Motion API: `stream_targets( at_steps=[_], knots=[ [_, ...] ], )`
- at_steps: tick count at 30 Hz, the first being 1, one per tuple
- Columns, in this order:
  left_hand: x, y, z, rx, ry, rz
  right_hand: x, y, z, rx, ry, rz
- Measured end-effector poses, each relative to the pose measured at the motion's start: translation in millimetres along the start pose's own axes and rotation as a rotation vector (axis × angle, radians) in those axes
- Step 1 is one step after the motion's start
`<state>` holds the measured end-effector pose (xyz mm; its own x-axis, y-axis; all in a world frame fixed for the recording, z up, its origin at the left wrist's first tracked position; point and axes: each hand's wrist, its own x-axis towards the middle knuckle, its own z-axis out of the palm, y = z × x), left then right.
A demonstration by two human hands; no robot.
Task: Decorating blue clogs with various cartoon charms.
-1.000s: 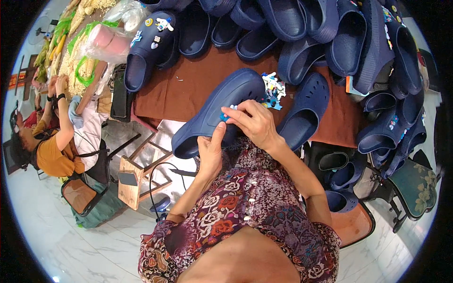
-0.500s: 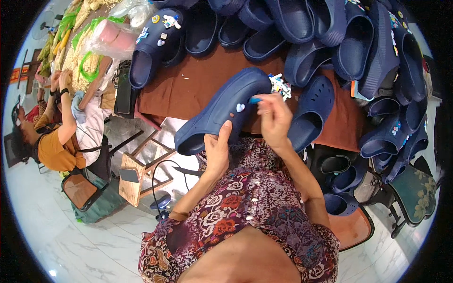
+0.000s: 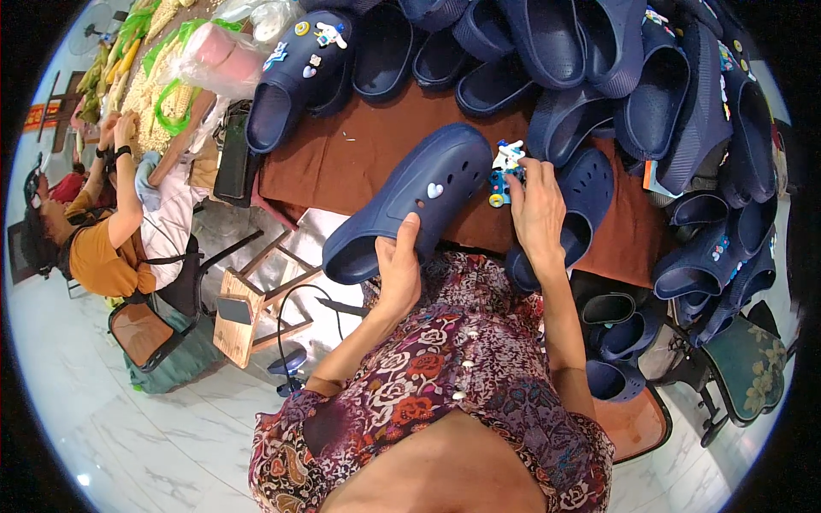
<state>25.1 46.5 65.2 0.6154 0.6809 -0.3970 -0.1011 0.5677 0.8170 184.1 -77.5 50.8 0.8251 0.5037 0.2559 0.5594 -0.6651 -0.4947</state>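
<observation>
A navy blue clog [image 3: 409,188] is tilted over the near edge of the brown-covered table, its open heel toward me. My left hand [image 3: 398,269] grips it by the heel side, with the thumb on top. One white heart charm [image 3: 434,190] sits on its upper, among bare holes. To the right, my right hand [image 3: 537,209] reaches over a small pile of colourful shoe charms [image 3: 508,157], thumb and fingers apart and fingertips at the pile. Whether it touches a charm is hard to see. Another navy clog [image 3: 585,179] lies beside and partly behind that hand.
Many navy clogs [image 3: 547,38] are heaped along the table's far side and right. A charm-decorated clog [image 3: 295,73] stands at the far left. Wooden stool [image 3: 235,316] and chair [image 3: 744,368] flank me. At left, a person [image 3: 111,248] works near corn cobs.
My right hand has moved from beside the held clog, where it pinched a small blue piece, rightward to the charm pile, its fingers now apart. My left hand still holds the clog.
</observation>
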Motion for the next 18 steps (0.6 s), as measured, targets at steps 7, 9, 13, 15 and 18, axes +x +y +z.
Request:
stream_targets(
  at_steps=[7, 9, 13, 15, 18],
  knots=[
    [-10, -15, 4, 0.279, -0.07, 0.153, -14, -51, -9, 0.482, -0.345, 0.179],
    [-15, -18, 7, 0.287, -0.099, 0.208, -19, -57, 0, 0.434, -0.305, 0.136],
    [-18, -19, 7, 0.375, -0.111, 0.222, -23, -60, 6, 0.414, -0.267, 0.142],
    [-18, -21, 6, 0.368, -0.124, 0.217, -26, -60, 9, 0.373, -0.235, 0.109],
    [-21, -22, 8, 0.344, -0.123, 0.208, -28, -61, 10, 0.264, -0.174, 0.022]
  ],
)
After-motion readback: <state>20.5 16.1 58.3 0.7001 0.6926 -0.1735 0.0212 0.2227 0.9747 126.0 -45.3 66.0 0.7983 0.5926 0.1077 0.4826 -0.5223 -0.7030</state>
